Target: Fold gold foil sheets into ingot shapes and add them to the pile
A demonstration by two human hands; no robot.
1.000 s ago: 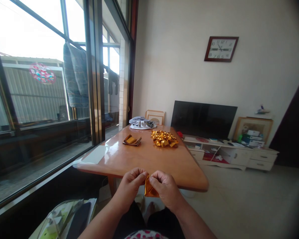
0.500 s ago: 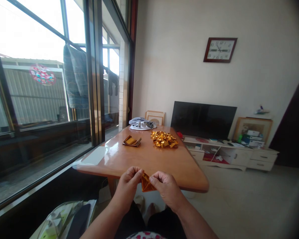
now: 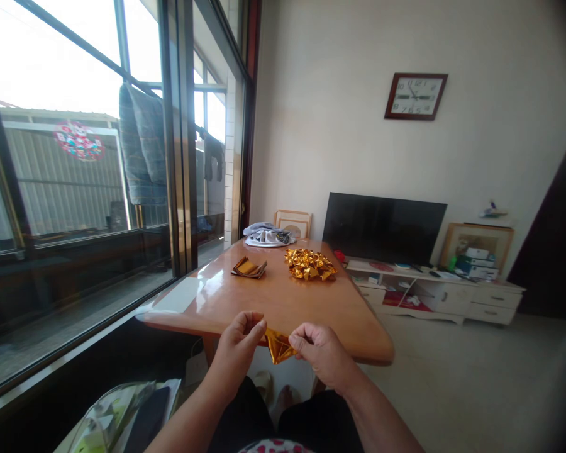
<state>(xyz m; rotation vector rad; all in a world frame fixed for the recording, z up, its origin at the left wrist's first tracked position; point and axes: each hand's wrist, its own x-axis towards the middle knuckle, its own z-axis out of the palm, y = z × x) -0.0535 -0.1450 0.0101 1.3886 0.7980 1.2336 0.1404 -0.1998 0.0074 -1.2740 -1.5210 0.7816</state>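
Observation:
Between my two hands is a sheet of gold foil paper (image 3: 278,346), creased and pointing downward like a triangle. My left hand (image 3: 241,343) pinches its left corner between thumb and fingers. On the other side, my right hand (image 3: 317,352) is closed on the right corner. Both hands hold it just off the near edge of the wooden table (image 3: 264,302), above my lap. Farther back on the table lie a pile of folded gold foil pieces (image 3: 310,264) and, left of it, a small stack of foil sheets (image 3: 249,267).
Bundled cloth (image 3: 268,234) lies at the table's far end. A tall window (image 3: 75,189) runs along the left. Beyond the table stand a television (image 3: 382,228) and a white low cabinet (image 3: 490,296). At lower left is a cluttered surface with packets (image 3: 117,415).
My hands have moved slightly apart, stretching the gold foil paper. It has gone from a squarish shape to a wider, downward-pointing triangle.

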